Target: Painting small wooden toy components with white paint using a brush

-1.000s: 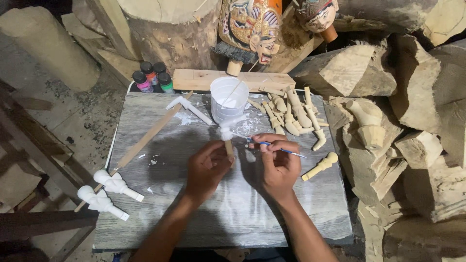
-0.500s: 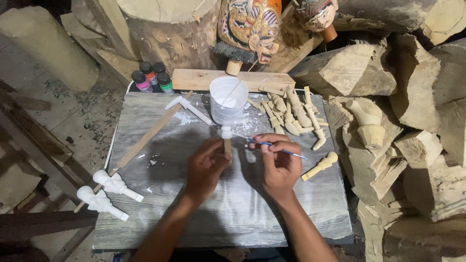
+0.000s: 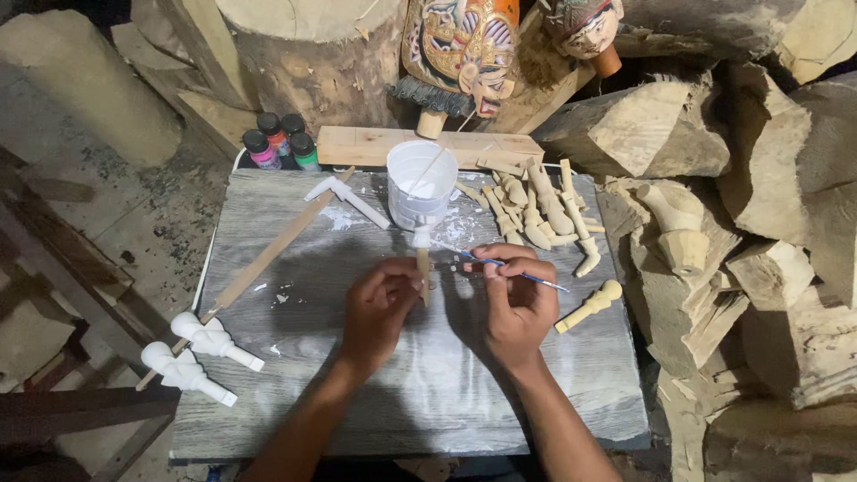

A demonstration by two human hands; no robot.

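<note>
A small wooden peg [image 3: 422, 259] is pinched upright in the left hand [image 3: 379, 308] and a thin paintbrush [image 3: 500, 264] is gripped in the right hand [image 3: 518, 303], near the white cup [image 3: 420, 183] by the board's [image 3: 357, 402] far edge.

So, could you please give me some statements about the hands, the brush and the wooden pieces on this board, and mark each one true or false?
1. The right hand holds a thin brush. True.
2. The left hand holds a paint bottle. False: it holds a small wooden piece with a white top.
3. The white cup stands on the grey board, beyond the hands. True.
4. The two white-painted pieces lie at the board's right edge. False: they lie at its left edge.
5. The paint bottles lie tipped over. False: they stand upright, capped.
</note>
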